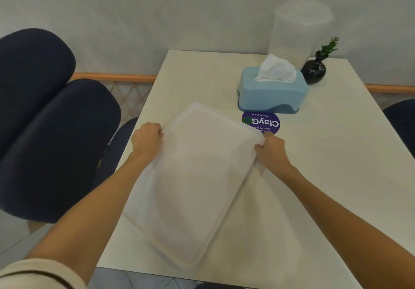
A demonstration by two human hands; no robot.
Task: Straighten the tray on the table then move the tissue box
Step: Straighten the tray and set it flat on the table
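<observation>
Grip: our left hand point(147, 138) and right hand point(270, 149) clamp the skewed tray point(190, 183).
Risk: turning it, we may knock the tissue box point(271, 93) just beyond the tray.

We see the white tray point(193, 180) lying askew on the desk point(325, 176), its far end pointing toward eleven o'clock. The left hand point(147, 139) grips its left edge, the right hand point(270, 150) its right corner. At one o'clock sits the blue tissue box point(271, 94), a purple sticker point(261, 122) between.
</observation>
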